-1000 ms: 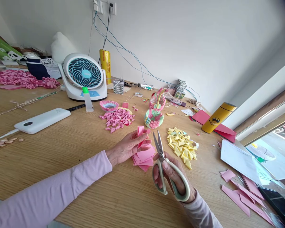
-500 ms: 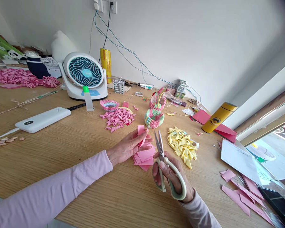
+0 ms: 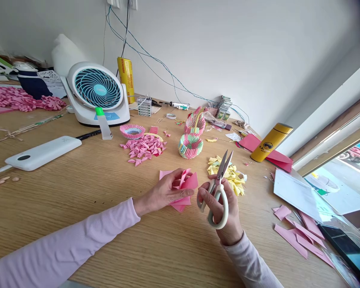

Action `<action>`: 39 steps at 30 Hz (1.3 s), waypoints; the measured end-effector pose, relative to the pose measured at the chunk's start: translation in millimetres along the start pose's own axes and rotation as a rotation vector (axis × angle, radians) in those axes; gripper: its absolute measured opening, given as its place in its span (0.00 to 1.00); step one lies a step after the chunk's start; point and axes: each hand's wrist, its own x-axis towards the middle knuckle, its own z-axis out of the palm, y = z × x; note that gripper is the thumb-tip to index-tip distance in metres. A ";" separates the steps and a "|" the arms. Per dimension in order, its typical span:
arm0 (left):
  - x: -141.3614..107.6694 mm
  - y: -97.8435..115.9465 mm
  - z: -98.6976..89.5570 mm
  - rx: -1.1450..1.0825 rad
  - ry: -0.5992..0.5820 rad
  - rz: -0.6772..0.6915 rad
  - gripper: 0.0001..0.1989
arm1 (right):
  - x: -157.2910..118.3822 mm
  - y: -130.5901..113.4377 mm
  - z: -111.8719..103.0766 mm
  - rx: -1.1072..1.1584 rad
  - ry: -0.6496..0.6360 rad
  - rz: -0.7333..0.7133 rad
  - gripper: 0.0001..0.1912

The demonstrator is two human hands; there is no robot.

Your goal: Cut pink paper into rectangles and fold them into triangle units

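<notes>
My left hand holds folded pink paper between thumb and fingers, just over a stack of pink paper pieces on the wooden table. To its right, my right hand grips white-handled scissors through the loops. Their blades point up and are slightly apart, clear of the paper. Behind the blades lies a pile of folded yellow pieces. Folded pink pieces form a heap beyond my left hand, beside a pink and blue paper bowl. A multicoloured paper basket stands farther back.
A fan, a green-capped bottle and a white device are on the left. A tilted yellow flask, a white sheet, pink scraps and a phone are on the right.
My left hand has turned over the paper stack, and more pink paper shows in its grasp. The scissors in my right hand have moved up and right. The view has shifted slightly.
</notes>
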 end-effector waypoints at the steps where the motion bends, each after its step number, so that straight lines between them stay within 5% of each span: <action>1: -0.4 1.0 0.7 0.017 -0.002 0.000 0.18 | 0.0 0.0 0.3 -0.001 -0.002 -0.001 0.17; 22: -2.3 4.0 5.4 0.072 0.004 -0.011 0.18 | 0.2 1.7 1.0 -0.041 -0.002 0.020 0.17; 31: -4.3 -5.6 -1.7 0.479 0.093 0.209 0.26 | 0.6 -4.9 1.0 -0.083 0.006 0.076 0.16; 39: -6.3 -7.0 -2.8 0.457 0.082 0.216 0.25 | -0.3 -4.3 2.4 -0.039 0.005 0.104 0.17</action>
